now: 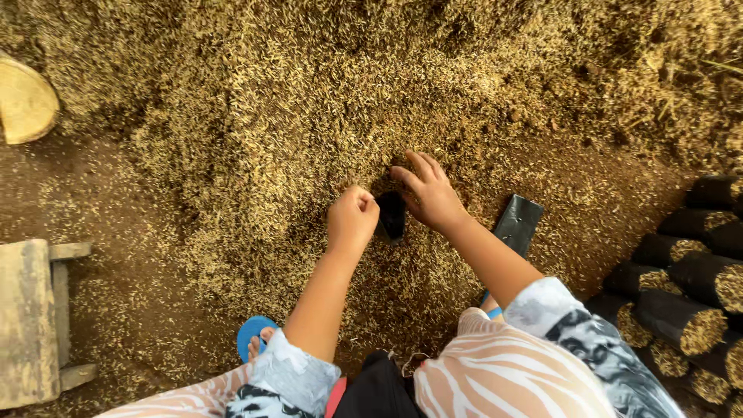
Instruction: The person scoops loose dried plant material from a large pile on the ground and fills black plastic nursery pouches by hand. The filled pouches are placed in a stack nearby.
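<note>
At the far left I see a pale round wooden disc (25, 101) at the frame edge, and below it a low grey wooden stool (31, 321) standing on bare brown earth. A wide heap of golden rice husk (309, 101) fills the top and middle of my view. A blue rubber sandal (251, 333) shows beside my left knee. My left hand (352, 220) is clenched into a fist over the husk, pinching the left rim of a small black plastic grow bag (391, 215) that stands open in the heap between my hands. My right hand (428, 193) touches the bag's right rim with fingers curled and partly spread; I cannot tell whether it truly grips it. Just right of that forearm, an empty flat black plastic bag (518, 223) lies on the husk. At the far right, filled black bags packed with husk (685, 298) lie stacked on their sides.
</note>
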